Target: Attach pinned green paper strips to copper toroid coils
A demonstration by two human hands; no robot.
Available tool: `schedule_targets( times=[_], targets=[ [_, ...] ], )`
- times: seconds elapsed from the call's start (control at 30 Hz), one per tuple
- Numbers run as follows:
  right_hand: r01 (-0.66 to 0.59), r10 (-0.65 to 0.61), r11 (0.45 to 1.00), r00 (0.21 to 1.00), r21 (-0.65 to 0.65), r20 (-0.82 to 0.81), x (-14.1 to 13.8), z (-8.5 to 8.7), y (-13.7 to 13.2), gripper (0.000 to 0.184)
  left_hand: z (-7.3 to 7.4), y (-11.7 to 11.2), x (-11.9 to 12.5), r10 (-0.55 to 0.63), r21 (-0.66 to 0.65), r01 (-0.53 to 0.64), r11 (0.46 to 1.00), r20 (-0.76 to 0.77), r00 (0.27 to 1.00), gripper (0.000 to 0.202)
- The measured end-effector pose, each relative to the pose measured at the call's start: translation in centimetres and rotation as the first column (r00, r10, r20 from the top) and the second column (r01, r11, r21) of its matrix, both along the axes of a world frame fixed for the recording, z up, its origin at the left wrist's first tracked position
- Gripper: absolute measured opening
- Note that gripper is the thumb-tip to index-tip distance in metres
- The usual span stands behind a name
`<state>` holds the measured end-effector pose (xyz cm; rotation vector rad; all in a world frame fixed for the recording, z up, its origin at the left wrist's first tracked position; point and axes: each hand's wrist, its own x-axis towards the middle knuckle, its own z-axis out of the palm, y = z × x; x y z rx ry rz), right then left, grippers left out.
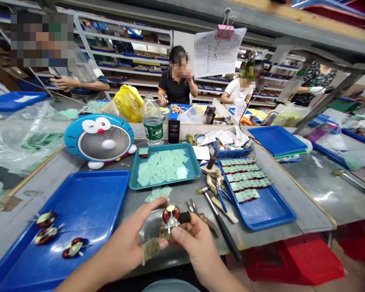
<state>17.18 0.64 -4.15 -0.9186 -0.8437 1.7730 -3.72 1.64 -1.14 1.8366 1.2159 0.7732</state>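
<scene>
Copper-wound toroidal coil [171,214] held upright on near side of teal tray [192,171], pinched in grip of right hand [197,238]; left hand [134,233] alongside, its hold unclear. Best kept steady, pressed evenly.

Ahead of the right grip [196,239], a phone [174,132] read 11:07; the adjacent bottle's green label [155,132] had blurred characters.

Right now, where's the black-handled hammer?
Head view, right of centre: the black-handled hammer lies on the grey table, between the person's right hand and the rectangular blue plastic tray of green-topped parts.
</scene>
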Motion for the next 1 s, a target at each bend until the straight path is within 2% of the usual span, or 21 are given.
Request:
schedule_targets(
  times=[0.07, 0.17, 0.3, 0.4, 0.47, 0.57, 0.7, 0.87, 1.0],
  targets=[
    [-0.004, 0.004, 1.0, 1.0, 0.011, 0.003, 0.0, 0.2, -0.4, 0.045, 0.5, 0.1, 0.1, -0.031, 0.161, 0.058, 0.985, -0.165, 0.986, 0.069],
    [-0.001, 0.001, 0.999, 1.0, 0.037, 0.0, 0.0, 0.3, -0.8, 0.046, 0.9, 0.4, 1.0, -0.015, 0.29, 0.081, 0.954, -0.223, 0.975, 0.055],
    [0.024, -0.023, 0.995, 1.0, 0.099, -0.013, 0.0, 0.2, -1.2, 0.05, 0.8, 0.7, 1.9, 0.002, 0.322, 0.048, 0.946, -0.154, 0.988, 0.055],
    [0.064, -0.056, 0.993, 0.995, 0.099, -0.079, -0.1, 0.1, -1.5, 0.056, 0.8, 1.0, 2.5, -0.045, 0.334, 0.08, 0.939, -0.113, 0.993, 0.055],
    [0.074, -0.062, 0.994, 0.988, 0.079, -0.141, -0.2, 0.1, -1.6, 0.053, 1.0, 1.4, 3.0, -0.074, 0.346, 0.106, 0.932, -0.105, 0.992, 0.058],
    [0.161, -0.149, 0.985, 0.973, 0.056, -0.178, -0.3, 0.5, -1.6, 0.049, 1.4, 2.2, 3.9, -0.084, 0.387, 0.124, 0.914, -0.12, 0.989, 0.06],
    [0.264, -0.248, 0.963, 0.947, 0.053, -0.206, -0.2, 0.9, -1.3, 0.051, 1.9, 3.3, 5.1, -0.087, 0.445, 0.136, 0.885, -0.129, 0.988, 0.052],
    [0.302, -0.27, 0.946, 0.935, 0.119, -0.23, 0.0, 1.1, -0.9, 0.053, 2.5, 4.0, 6.0, -0.107, 0.498, 0.159, 0.852, -0.132, 0.986, 0.047],
    [0.297, -0.259, 0.94, 0.942, 0.167, -0.213, 0.3, 1.9, -0.8, 0.051, 2.8, 4.0, 6.1, -0.081, 0.539, 0.159, 0.827, -0.165, 0.983, 0.055]
  ],
)
